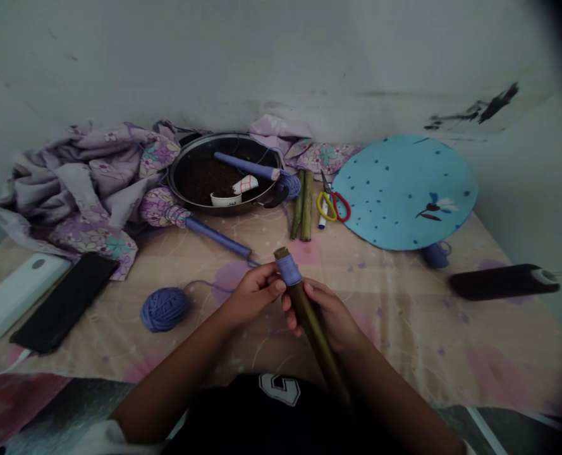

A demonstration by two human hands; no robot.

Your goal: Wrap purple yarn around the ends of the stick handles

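Bamboo tube (313, 322), tilted, held above a floral sheet (404, 322), lilac yarn (288, 269) wound near its upper end. Right hand (325, 313) curled closed around the tube; left hand (251, 296) half closed, fingertips (275, 287) pressed against the yarn band. Yarn ball (164, 309) on the sheet, left of both hands.

**SUPPORT SURFACE: FLORAL CLOTH COVER**

Pale floral cloth (404, 335) carries all items. Near the left hand (250, 296): blue yarn ball (164, 309). Further left: black smartphone (64, 302), white plastic case (15, 297). Beyond the hand: black frying pan (179, 183), bamboo sticks (303, 205), scissors (334, 206). Beyond and right: blue paper disc (404, 193), black roller (503, 282).
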